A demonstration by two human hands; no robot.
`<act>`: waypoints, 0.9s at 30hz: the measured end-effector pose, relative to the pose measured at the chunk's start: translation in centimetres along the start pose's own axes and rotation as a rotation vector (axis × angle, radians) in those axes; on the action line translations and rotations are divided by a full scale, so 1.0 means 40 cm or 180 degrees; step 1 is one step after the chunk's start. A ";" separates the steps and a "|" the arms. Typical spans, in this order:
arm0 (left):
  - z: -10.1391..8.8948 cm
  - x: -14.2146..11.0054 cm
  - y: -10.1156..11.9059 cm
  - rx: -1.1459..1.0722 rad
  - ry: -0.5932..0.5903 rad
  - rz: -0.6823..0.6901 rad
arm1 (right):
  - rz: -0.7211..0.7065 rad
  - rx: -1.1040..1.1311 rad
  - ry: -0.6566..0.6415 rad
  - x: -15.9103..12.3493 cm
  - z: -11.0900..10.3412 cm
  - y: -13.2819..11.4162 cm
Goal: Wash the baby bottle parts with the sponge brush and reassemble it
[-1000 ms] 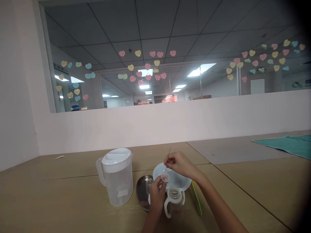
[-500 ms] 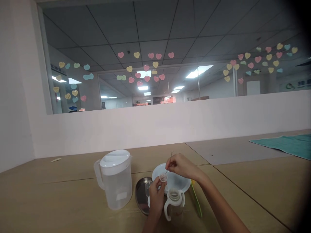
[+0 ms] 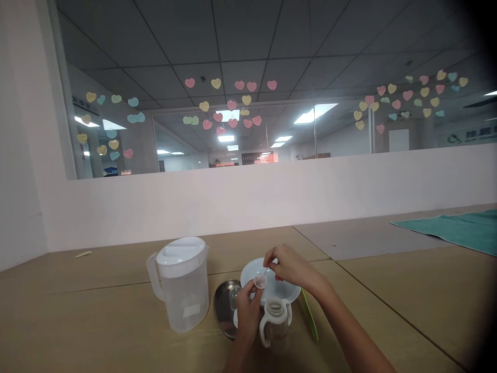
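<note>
My left hand (image 3: 248,308) is closed around a small translucent bottle nipple (image 3: 260,282), its open base facing up. Above it, my right hand (image 3: 285,264) pinches a thin wire-handled brush (image 3: 265,271). The wire's lower end reaches into the nipple, so its tip is hidden. Both hands are over the near edge of a white bowl (image 3: 251,269). Just right of my left hand stands a clear baby bottle (image 3: 276,324) with two white handles and no lid. Behind my left hand, an oval steel tray (image 3: 222,305) carries a clear dome-shaped cap (image 3: 234,297).
A lidded translucent pitcher (image 3: 185,290) stands on the left. A green-handled tool (image 3: 309,316) lies right of the bottle, partly behind the bowl. A teal cloth (image 3: 454,230) is at far right, and a small pale flat piece (image 3: 83,254) at far left.
My right hand has come down and turned, and the wire sits lower, its top loop now mostly behind my fingers. My left hand keeps the nipple nearly in place. The view has shifted slightly.
</note>
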State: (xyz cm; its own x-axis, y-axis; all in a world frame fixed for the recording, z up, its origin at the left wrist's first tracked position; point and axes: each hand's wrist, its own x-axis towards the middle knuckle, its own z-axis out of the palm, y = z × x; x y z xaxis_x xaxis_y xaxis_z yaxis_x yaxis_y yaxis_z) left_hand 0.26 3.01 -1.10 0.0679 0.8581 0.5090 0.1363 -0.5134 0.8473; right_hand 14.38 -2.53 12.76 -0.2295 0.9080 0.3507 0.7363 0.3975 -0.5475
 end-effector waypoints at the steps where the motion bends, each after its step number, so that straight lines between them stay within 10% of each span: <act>1: 0.000 0.000 0.000 0.0018 -0.0014 0.0003 | 0.0013 -0.0033 0.0034 0.001 0.001 0.000; 27: 0.005 -0.003 0.013 0.0078 -0.0097 -0.0045 | -0.0255 -0.0497 -0.0046 0.018 0.045 0.002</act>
State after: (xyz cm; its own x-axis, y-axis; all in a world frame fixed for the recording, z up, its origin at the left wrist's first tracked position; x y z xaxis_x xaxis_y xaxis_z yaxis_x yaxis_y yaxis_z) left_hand 0.51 2.64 -0.75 0.0960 0.8654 0.4918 0.1618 -0.5010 0.8502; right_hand 13.13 -1.62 11.58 -0.2997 0.8765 0.3767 0.8051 0.4442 -0.3931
